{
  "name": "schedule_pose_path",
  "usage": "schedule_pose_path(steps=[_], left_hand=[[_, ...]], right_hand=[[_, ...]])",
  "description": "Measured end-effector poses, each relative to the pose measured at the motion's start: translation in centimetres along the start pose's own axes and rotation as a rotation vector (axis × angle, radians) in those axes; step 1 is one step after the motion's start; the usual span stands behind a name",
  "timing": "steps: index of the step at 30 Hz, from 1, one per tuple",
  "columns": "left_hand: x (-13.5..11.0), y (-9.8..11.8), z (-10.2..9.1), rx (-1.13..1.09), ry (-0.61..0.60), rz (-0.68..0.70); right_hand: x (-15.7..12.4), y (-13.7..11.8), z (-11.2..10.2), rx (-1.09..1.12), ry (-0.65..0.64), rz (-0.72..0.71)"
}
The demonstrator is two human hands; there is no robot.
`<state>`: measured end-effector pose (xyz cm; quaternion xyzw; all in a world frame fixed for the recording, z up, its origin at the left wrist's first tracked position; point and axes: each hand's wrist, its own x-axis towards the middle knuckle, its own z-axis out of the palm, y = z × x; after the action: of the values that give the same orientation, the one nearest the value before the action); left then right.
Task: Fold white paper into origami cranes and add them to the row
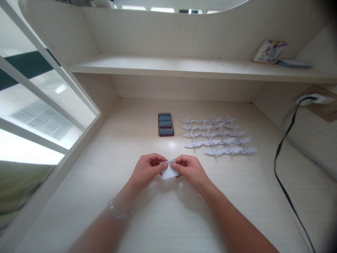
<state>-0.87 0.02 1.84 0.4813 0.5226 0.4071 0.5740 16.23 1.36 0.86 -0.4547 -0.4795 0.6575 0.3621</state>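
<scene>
Between my two hands is a small white square of paper (169,172), held just above the desk. My left hand (150,168) pinches its left edge between thumb and fingers. On the other side, my right hand (190,169) grips the upper right edge with the thumb on top. The fingertips behind the sheet are partly hidden. Several folded white paper cranes (211,142) stand in rows on the desk, beyond my right hand. A dark, blurred rectangular object (165,124) lies beyond the paper, left of the cranes.
A pale wooden desk (118,140) has a shelf (158,66) above its back. On the shelf sit a colourful packet (270,51) and a flat bluish item (294,64). A black cable (277,151) hangs from a wall socket at right. White bars (39,88) line the left.
</scene>
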Motion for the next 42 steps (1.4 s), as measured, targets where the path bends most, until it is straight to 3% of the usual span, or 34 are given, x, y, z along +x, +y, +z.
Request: schedule_pose_path(steps=[7, 16, 22, 26, 34, 42], left_hand=[[-0.17, 0.14, 0.01, 0.002, -0.04, -0.001], [-0.15, 0.42, -0.05, -0.04, 0.022, 0.033], [-0.31, 0.36, -0.37, -0.027, 0.009, 0.11], [-0.47, 0.4, -0.38, 0.055, -0.014, 0.154], [-0.39, 0.03, -0.01, 0.11, -0.034, 0.132], [-0.06, -0.08, -0.25, 0.004, -0.086, 0.067]], right_hand=[[-0.16, -0.27, -0.15, 0.032, -0.009, 0.011], [-0.28, -0.12, 0.13, 0.173, 0.018, 0.048], [-0.44, -0.07, -0.07, 0.239, -0.021, 0.054], [-0.66, -0.64, -0.33, 0.265, -0.125, 0.081], [-0.33, -0.46, -0.09, 0.047, -0.079, 0.038], [-0.23, -0.2, -0.43, 0.018, -0.05, 0.035]])
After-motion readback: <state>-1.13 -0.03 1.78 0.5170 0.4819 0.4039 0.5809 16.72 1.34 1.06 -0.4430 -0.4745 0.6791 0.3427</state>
